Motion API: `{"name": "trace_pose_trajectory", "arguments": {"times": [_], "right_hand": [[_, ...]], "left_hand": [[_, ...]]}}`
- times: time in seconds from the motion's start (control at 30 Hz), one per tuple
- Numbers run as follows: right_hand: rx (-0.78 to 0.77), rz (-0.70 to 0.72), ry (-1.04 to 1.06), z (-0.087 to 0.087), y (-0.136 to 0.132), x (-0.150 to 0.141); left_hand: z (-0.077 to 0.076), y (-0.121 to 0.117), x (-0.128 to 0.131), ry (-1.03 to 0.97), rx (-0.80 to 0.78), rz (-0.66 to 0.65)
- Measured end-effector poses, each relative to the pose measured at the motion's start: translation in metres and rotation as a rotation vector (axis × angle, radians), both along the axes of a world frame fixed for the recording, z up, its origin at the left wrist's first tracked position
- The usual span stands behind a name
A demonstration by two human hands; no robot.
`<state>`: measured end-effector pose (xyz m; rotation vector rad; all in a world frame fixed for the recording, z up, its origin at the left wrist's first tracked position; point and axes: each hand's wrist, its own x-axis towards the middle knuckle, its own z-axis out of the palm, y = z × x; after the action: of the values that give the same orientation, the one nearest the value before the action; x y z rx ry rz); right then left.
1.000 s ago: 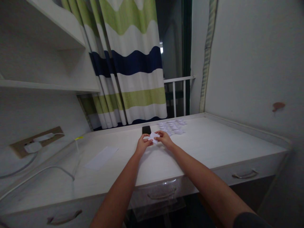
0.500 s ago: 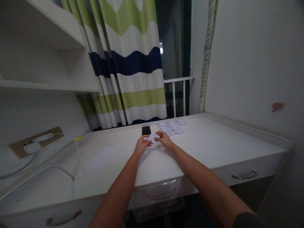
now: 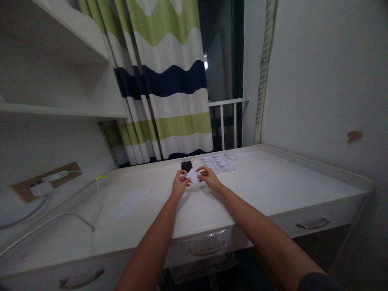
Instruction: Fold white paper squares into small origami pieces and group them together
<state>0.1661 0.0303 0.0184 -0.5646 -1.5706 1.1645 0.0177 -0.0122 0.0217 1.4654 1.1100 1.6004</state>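
Observation:
A small piece of folded white paper (image 3: 193,175) is held above the desk, showing a diamond-like outline. My left hand (image 3: 180,182) pinches its left side between thumb and fingers. On the opposite side, my right hand (image 3: 209,178) has thumb and fingers closed at the paper's right corner. Just behind the hands lies a black phone (image 3: 186,166), partly covered by them. Several small folded white paper pieces (image 3: 222,161) are laid out in rows beyond my right hand. Flat white paper (image 3: 130,202) rests to the left of my left forearm.
The white desk (image 3: 273,178) has a raised rim at the back and right, and drawers with metal handles in front. White cables (image 3: 69,214) run along the left side from a wall socket with chargers (image 3: 42,188). A striped curtain (image 3: 176,81) hangs behind the desk.
The folded paper has shifted slightly left and turned, so more of its diamond face shows. My right fingers have moved from over the paper to its right corner.

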Motion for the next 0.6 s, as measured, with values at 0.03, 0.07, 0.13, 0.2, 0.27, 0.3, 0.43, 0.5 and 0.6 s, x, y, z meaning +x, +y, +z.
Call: {"name": "trace_pose_trajectory", "arguments": {"times": [0.03, 0.07, 0.13, 0.2, 0.27, 0.3, 0.43, 0.5, 0.6], "right_hand": [[0.017, -0.004, -0.013, -0.0006, 0.0013, -0.0002], [0.03, -0.01, -0.027, -0.0013, 0.0025, -0.0004], [0.058, -0.026, -0.057, -0.0024, 0.0041, -0.0008], [0.103, -0.04, -0.099, -0.0025, 0.0038, -0.0005], [0.163, -0.056, -0.149, -0.0016, 0.0021, 0.0002], [0.191, -0.066, -0.171, -0.0009, 0.0012, 0.0007], [0.22, -0.103, -0.209, 0.0004, 0.0003, 0.0015], [0.203, -0.111, -0.213, 0.0, 0.0019, 0.0013], [0.186, -0.114, -0.219, -0.0006, 0.0039, 0.0012]], "left_hand": [[0.0002, 0.0, 0.0002, 0.008, 0.002, -0.009], [0.0004, 0.0001, 0.0005, 0.019, 0.002, -0.02], [0.0002, 0.0011, 0.0011, 0.041, 0.004, -0.035], [-0.0004, 0.0023, 0.0014, 0.055, 0.007, -0.04], [-0.0011, 0.0031, 0.0015, 0.054, 0.011, -0.045], [-0.0013, 0.0032, 0.0015, 0.049, 0.014, -0.049], [-0.0002, 0.0015, 0.0019, 0.046, 0.038, -0.068], [0.0009, 0.0005, 0.0021, 0.05, 0.04, -0.071], [0.0026, -0.0006, 0.0019, 0.044, 0.018, -0.061]]}}
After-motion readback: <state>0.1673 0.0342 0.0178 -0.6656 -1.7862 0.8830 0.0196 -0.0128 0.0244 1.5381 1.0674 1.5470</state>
